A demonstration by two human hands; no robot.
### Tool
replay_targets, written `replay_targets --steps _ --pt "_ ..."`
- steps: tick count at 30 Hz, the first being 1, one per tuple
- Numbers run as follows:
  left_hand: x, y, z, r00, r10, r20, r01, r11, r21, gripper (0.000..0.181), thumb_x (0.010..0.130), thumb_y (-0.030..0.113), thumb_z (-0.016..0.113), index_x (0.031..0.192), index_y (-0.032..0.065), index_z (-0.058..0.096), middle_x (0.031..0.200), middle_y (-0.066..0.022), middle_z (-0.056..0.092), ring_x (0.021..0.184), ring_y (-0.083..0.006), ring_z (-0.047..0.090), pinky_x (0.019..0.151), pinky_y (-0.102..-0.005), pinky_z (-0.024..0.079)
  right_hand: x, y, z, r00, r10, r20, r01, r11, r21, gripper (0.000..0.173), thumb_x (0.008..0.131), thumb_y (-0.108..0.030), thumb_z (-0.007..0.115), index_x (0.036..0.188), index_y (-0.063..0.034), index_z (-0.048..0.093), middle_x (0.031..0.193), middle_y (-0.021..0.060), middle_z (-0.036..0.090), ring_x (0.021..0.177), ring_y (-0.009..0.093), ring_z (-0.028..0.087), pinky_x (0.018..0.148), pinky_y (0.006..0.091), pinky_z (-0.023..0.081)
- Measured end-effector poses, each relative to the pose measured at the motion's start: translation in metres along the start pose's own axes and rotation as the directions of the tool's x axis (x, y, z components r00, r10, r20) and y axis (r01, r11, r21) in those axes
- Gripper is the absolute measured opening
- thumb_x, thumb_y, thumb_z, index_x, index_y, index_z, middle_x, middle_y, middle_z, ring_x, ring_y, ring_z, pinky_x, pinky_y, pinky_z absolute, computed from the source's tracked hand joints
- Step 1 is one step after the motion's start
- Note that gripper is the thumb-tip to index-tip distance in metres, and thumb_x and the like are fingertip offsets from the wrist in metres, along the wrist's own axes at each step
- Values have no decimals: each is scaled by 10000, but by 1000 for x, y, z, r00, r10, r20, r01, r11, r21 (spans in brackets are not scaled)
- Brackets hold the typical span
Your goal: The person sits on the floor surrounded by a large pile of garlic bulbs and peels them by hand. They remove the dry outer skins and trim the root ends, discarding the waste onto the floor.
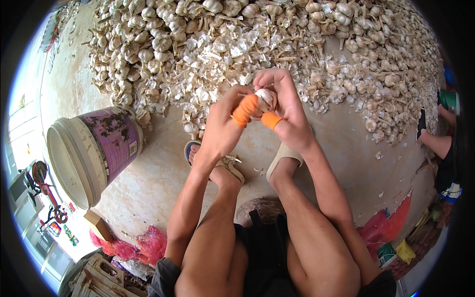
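Between both hands, above the floor in front of my feet, is a garlic bulb (266,98) with pale, purplish skin. My left hand (231,111) grips its left side, and an orange cover wraps the thumb. On the other side my right hand (284,105) curls its fingers around the bulb; its thumb also wears an orange cover. The thumbs hide the bulb's lower part. Just beyond the hands lies a heap of loose garlic skins (237,52), with whole garlic bulbs (144,41) piled around it.
A capped plastic bucket (94,152) with a purple label stands at left. Red mesh bags (148,245) and a dirty plastic crate (100,276) lie lower left. Another person's leg (436,143) shows at the right edge, above red netting (386,222).
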State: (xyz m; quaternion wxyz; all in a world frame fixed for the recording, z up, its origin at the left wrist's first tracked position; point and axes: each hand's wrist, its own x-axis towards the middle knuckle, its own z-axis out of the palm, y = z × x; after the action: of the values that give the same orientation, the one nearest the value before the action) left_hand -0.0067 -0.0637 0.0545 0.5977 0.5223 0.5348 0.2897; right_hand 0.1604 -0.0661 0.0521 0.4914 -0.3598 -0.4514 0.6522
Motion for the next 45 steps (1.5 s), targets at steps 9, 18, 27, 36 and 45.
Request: replay_targets --steps 9,18,27,36,45 --pt "1 -8 9 980 174 -101 -183 979 -86 527 987 421 663 1318 14 611 1045 -75 693 959 -174 644 880 -324 514 -9 14 9 999 -21 -31 14 978 -209 855 773 108 644 1541 -66 310 1446 134 437 1388 270 428 1149 395 383" --pt "4 -20 2 937 287 -198 -246 946 210 433 1082 342 458 1181 -14 684 878 -118 574 767 -240 594 717 -356 474 -17 23 19 994 110 19 -103 970 -222 851 889 109 623 1607 -96 216 1484 191 420 1321 294 494 1122 395 384" --pt "5 -18 8 877 347 -333 -254 922 294 354 1052 230 491 923 -32 692 778 -151 583 655 -315 592 626 -379 463 -14 19 22 990 141 -5 -141 989 -33 722 891 97 639 1521 -81 335 1333 123 474 1245 232 492 1074 346 401" --pt "0 1 -4 943 245 -226 -159 927 341 483 990 387 636 1274 -3 641 966 -150 675 831 -267 632 749 -382 506 -17 27 12 990 90 -105 -116 954 -276 759 826 111 636 1505 -78 355 1331 129 459 1225 229 483 1060 354 405" --pt "-2 -7 4 956 288 -59 -248 898 364 473 1049 370 553 1379 39 627 816 -181 718 743 -194 714 659 -362 523 -22 24 14 993 82 -83 -98 970 -223 940 821 117 664 1610 -123 213 1395 146 455 1278 247 473 1090 384 402"
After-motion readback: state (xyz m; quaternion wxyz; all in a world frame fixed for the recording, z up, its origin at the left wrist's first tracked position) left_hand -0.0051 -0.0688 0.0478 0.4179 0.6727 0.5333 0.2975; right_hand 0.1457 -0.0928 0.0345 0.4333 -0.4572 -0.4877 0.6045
